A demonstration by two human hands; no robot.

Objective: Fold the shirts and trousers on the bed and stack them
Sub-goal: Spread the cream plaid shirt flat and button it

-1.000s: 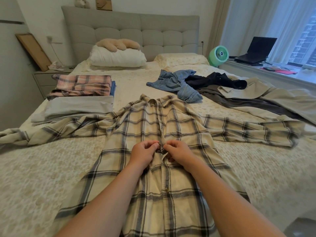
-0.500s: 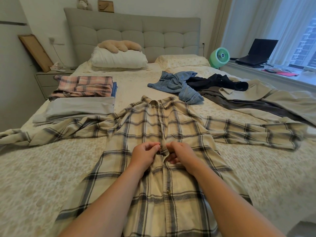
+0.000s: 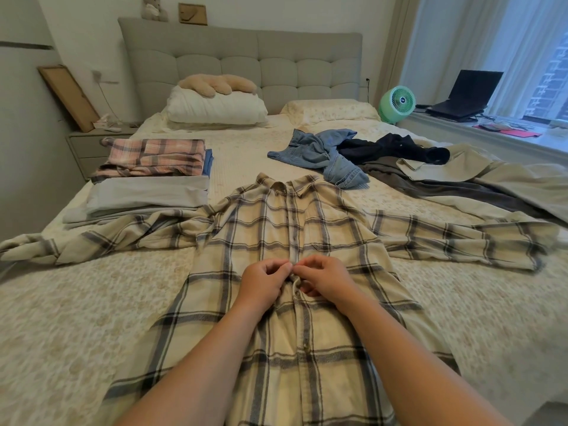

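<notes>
Both hands meet at the middle of the cream plaid shirt [image 3: 276, 229], at its button placket. Left hand [image 3: 264, 282] has its fingers curled and pinches the placket edge from the left; right hand [image 3: 325, 279] has its fingers curled too and pinches the same strip of cloth from the right, with the fingertips of the two hands almost touching. A small fold of the placket stands up between them.

From the head camera, the plaid shirt lies front up on the bed [image 3: 76, 318], collar toward the headboard [image 3: 246, 59], both sleeves spread out sideways and the hem nearest the person. Above the hands the front looks closed along the placket; below them I cannot tell whether it is buttoned.

To the left, near the bed's edge, a stack of folded clothes sits: a pink plaid garment [image 3: 153, 156] on top of something blue, and just in front of it a folded grey garment [image 3: 147, 196], whose near edge touches the shirt's left sleeve. To the right lie unfolded things in a loose heap: blue jeans [image 3: 319, 155], a dark garment [image 3: 396, 149], brown trousers [image 3: 436, 186] and beige trousers [image 3: 507, 182].

Two pillows [image 3: 215, 109] lie at the headboard. A green fan [image 3: 398, 103] and a laptop [image 3: 467, 93] stand by the window.
</notes>
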